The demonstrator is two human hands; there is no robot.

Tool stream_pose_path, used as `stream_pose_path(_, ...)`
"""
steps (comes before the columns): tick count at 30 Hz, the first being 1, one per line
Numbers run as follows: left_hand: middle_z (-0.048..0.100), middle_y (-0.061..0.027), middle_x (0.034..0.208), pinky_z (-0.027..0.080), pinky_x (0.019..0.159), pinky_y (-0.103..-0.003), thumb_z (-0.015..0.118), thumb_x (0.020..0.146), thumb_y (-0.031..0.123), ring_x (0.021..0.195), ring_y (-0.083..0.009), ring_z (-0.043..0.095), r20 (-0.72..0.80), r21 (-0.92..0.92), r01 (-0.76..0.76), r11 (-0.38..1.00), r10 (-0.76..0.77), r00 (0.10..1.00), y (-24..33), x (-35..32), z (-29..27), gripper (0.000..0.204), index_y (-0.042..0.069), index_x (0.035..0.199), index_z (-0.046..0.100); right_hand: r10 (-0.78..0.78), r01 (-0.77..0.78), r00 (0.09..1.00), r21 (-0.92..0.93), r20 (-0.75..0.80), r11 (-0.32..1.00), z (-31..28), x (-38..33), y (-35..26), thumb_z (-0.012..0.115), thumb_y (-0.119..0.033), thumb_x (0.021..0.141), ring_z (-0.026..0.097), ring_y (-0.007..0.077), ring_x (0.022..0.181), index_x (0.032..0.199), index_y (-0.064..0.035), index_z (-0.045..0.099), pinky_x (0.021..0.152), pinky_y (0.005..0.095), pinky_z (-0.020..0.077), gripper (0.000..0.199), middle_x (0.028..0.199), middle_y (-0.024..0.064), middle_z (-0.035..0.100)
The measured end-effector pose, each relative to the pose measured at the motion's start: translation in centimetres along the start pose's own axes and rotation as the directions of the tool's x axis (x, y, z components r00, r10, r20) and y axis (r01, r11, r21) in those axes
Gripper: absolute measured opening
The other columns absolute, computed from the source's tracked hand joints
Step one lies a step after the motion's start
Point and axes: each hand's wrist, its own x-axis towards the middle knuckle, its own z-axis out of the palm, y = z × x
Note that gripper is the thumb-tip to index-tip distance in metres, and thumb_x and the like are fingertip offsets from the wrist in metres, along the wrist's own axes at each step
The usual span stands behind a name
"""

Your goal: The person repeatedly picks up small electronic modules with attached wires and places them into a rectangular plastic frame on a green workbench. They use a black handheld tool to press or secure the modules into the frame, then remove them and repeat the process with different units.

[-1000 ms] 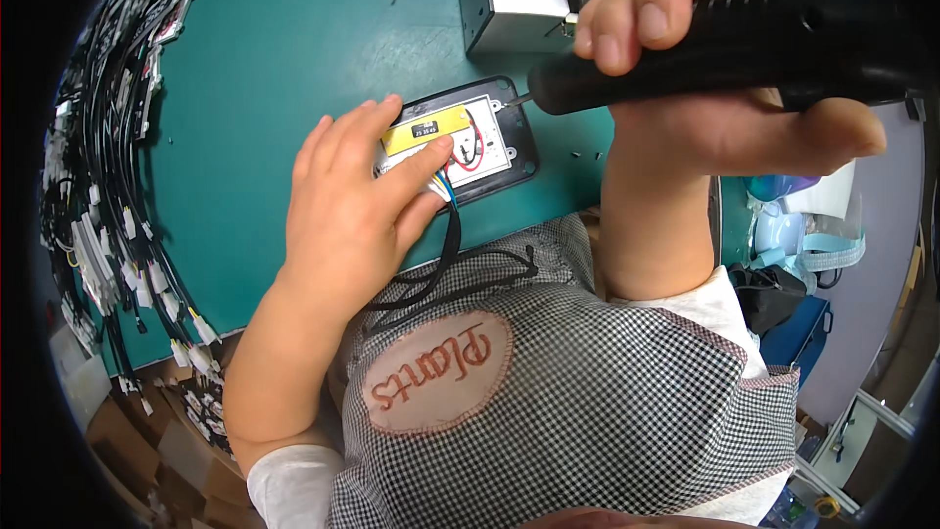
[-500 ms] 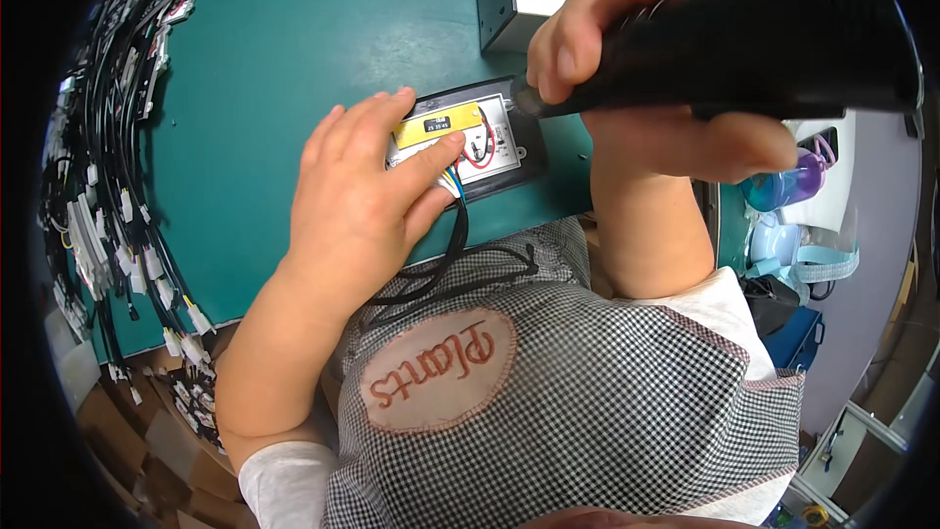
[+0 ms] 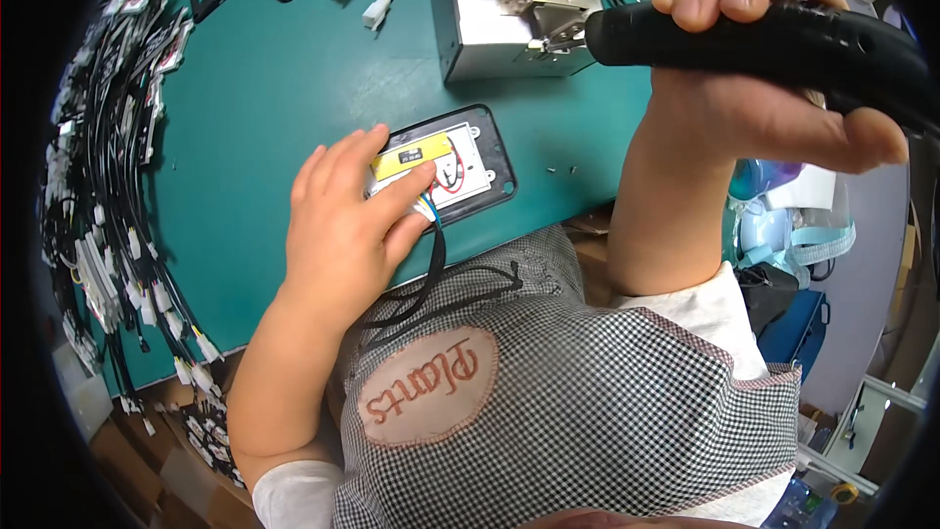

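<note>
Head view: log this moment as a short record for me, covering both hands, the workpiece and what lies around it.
Left hand: over the left part of the black case
Right hand: closed around a black handheld tool, tip apart from the case
Case contents: white board, yellow part
Cable: black, running from the case toward the checked apron
Loose bits: two, right of the case, probably screws
Beyond case: silver machine
Far left: black cables with white connectors
</note>
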Motion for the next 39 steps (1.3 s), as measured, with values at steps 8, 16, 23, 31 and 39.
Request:
stream_pose_path(8,0.057,-0.0184,0.142,0.040,0.112,-0.056,0.084,0.073,0.018,0.130,-0.0392,0.055,0.004,-0.002,0.010,1.000,-0.010,1.000,-0.1,0.0,0.1,0.054,0.021,0.126,0.073,-0.076,-0.079,0.806,-0.234,-0.587,0.969,7.2,1.1,1.1,0.049,-0.089,0.083,0.061,0.0179,0.050,0.107,-0.0060,0.058,0.046,0.0313,0.0565,0.087,0.063,0.0065,0.057)
stream_pose_path(16,0.058,-0.0153,0.140,0.041,0.111,-0.056,0.086,0.072,0.022,0.129,-0.0361,0.055,-0.018,0.005,0.007,1.000,-0.006,1.000,0.5,0.0,0.2,0.052,0.022,0.122,0.074,-0.069,-0.024,0.904,-0.212,-0.422,0.977,4.8,-1.4,1.6,0.047,-0.089,0.085,0.062,0.0186,0.049,0.109,-0.0070,0.060,0.046,0.0334,0.0566,0.086,0.064,0.0076,0.060)
stream_pose_path(23,0.058,-0.0155,0.139,0.041,0.111,-0.056,0.086,0.071,0.021,0.129,-0.0362,0.056,-0.016,0.014,0.012,1.000,-0.011,1.000,0.6,0.1,0.1,0.052,0.022,0.122,0.075,-0.137,0.017,0.819,-0.216,-0.557,0.976,5.1,-0.3,0.8,0.048,-0.087,0.085,0.063,0.0186,0.050,0.110,-0.0080,0.061,0.048,0.0343,0.0582,0.084,0.064,0.0062,0.060)
stream_pose_path(31,0.058,-0.0150,0.139,0.041,0.111,-0.056,0.086,0.071,0.022,0.129,-0.0362,0.056,-0.014,0.016,0.019,1.000,-0.019,1.000,0.5,0.2,0.2,0.052,0.023,0.122,0.075,0.004,-0.109,0.814,-0.147,-0.581,0.983,7.7,1.5,0.6,0.048,-0.090,0.082,0.061,0.0184,0.049,0.103,-0.0029,0.059,0.046,0.0328,0.0566,0.090,0.060,0.0077,0.056)
stream_pose_path(39,0.058,-0.0153,0.139,0.041,0.110,-0.057,0.085,0.073,0.022,0.128,-0.0370,0.055,-0.029,-0.005,-0.010,1.000,0.010,1.000,0.1,0.0,0.3,0.050,0.022,0.122,0.074,0.211,-0.184,0.969,0.189,-0.129,0.964,5.3,-3.5,1.0,0.049,-0.091,0.082,0.064,0.0220,0.062,0.124,-0.0006,0.052,0.056,0.0348,0.0567,0.100,0.081,0.0136,0.062)
